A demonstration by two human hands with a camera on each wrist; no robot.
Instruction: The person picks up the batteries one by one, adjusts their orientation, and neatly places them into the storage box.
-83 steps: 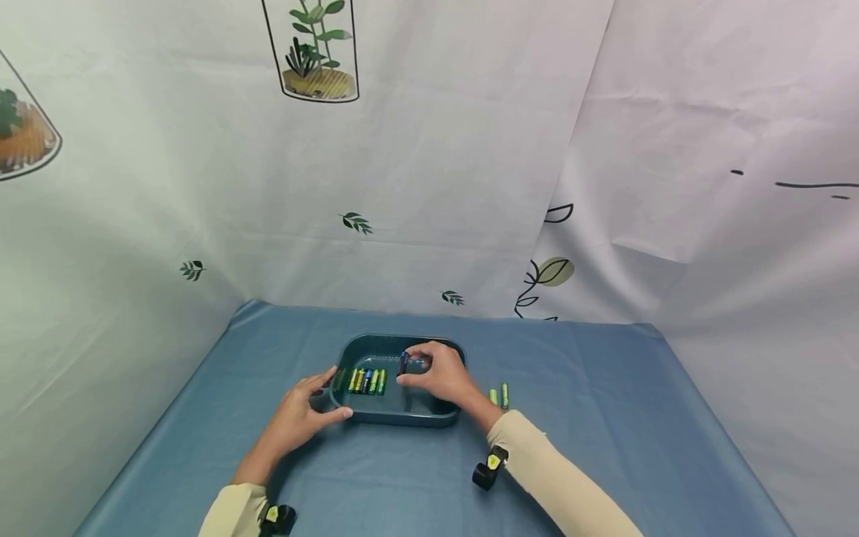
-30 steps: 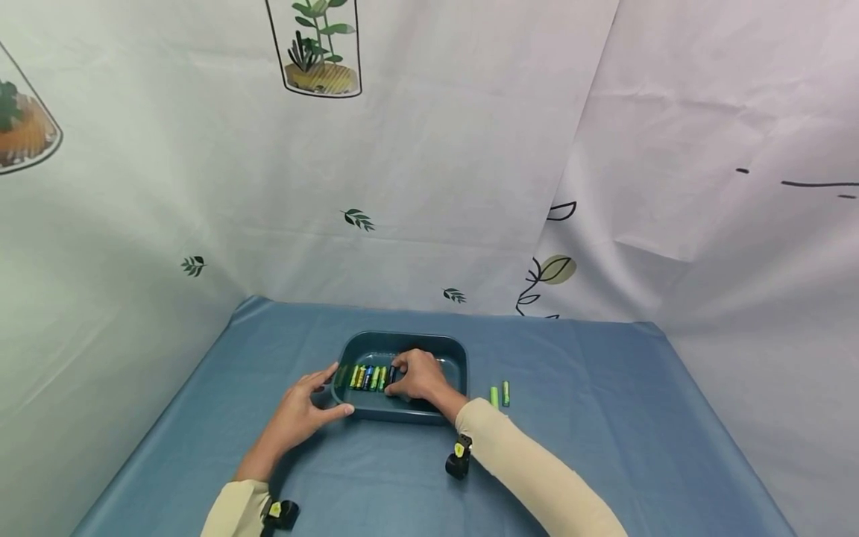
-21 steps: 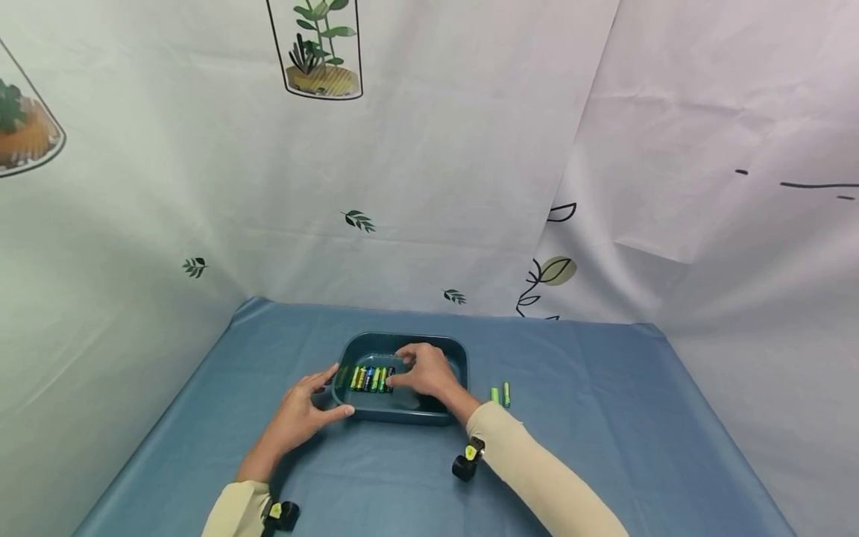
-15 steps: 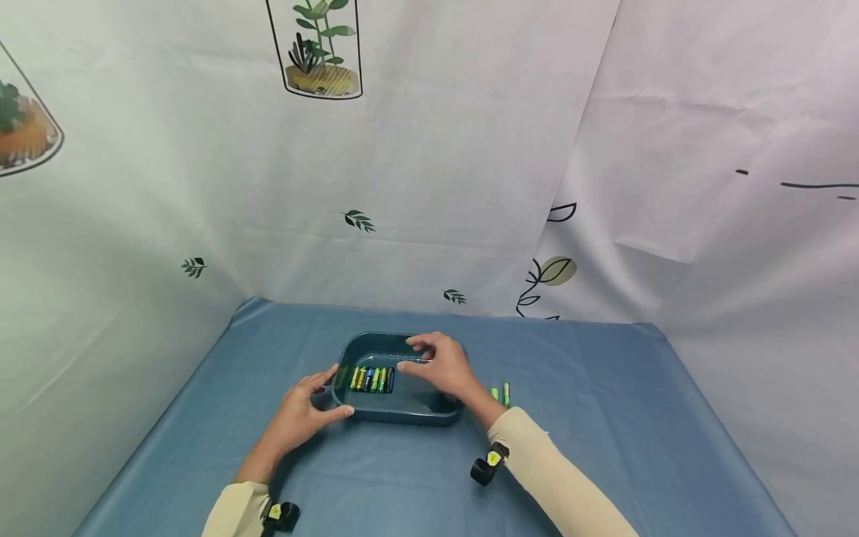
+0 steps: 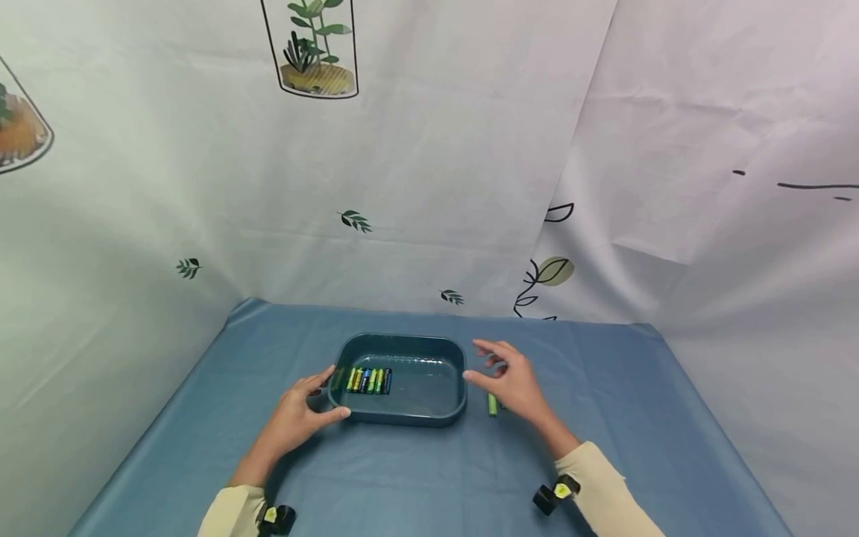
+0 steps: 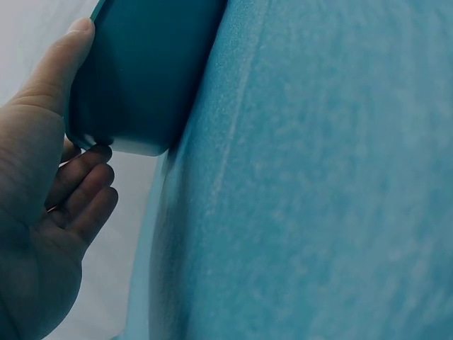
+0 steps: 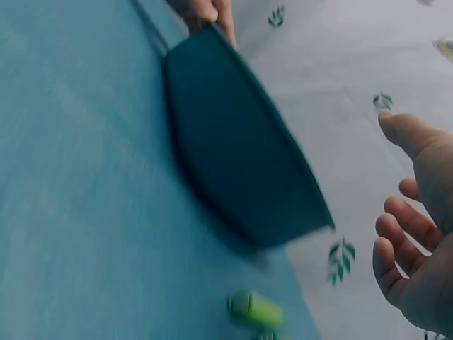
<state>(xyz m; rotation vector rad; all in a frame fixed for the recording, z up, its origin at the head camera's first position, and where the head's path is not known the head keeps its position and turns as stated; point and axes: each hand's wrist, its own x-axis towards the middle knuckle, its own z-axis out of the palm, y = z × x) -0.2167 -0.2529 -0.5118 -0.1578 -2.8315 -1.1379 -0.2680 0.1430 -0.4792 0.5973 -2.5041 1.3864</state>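
Observation:
A dark teal rectangular tray (image 5: 426, 399) stands on the blue cloth in the head view. Several AA-style batteries (image 5: 369, 381), green, yellow and dark blue, lie side by side in its left half. My left hand (image 5: 295, 410) holds the tray's near-left corner, thumb along the rim and fingers at the side, as the left wrist view shows. Just right of the tray, my right hand (image 5: 513, 380) hovers with fingers relaxed and nothing held. Below it lies a green battery (image 5: 493, 406); a second is mostly hidden by the hand. The right wrist view shows green batteries (image 7: 256, 309) beside the tray.
Blue cloth (image 5: 403, 477) covers the table around the tray. White fabric (image 5: 436, 149) with printed plants hangs at the back and along both sides. A small black camera is strapped to each wrist.
My right hand set a dark battery at the right end of the row, let go, then moved right out of the tray to above the loose batteries. The left hand stays at the corner.

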